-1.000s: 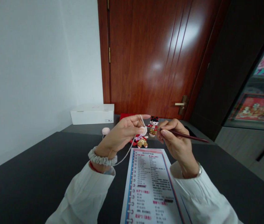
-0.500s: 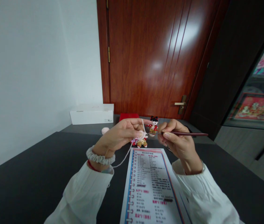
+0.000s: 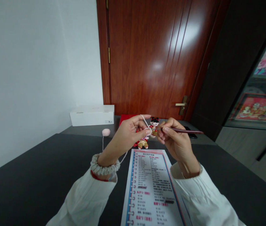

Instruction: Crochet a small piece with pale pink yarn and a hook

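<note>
Between its thumb and fingers, my left hand (image 3: pixel 133 130) pinches a small pale pink crochet piece (image 3: pixel 149 131). A strand of yarn (image 3: pixel 145 121) loops over the raised index finger and trails down past the wrist. My right hand (image 3: pixel 175 135) is closed around a crochet hook (image 3: pixel 184 130) with a dark red handle, held nearly level. Its thin metal tip points left and reaches the crochet piece; the exact stitch is too small to make out. A pale pink yarn ball (image 3: pixel 106 132) lies on the table left of my left hand.
Printed pattern sheets (image 3: pixel 153 188) lie below my hands on the dark table (image 3: pixel 41 175). Behind them are crocheted dolls (image 3: pixel 154 123), one partly hidden, and a red box (image 3: pixel 125 118). A white box (image 3: pixel 92 115) stands back left; a dark phone-like object (image 3: pixel 192 135) lies right.
My left hand has shifted slightly up and right with the crochet piece. My right hand and the hook have moved a little up and left. More of the yarn ball shows.
</note>
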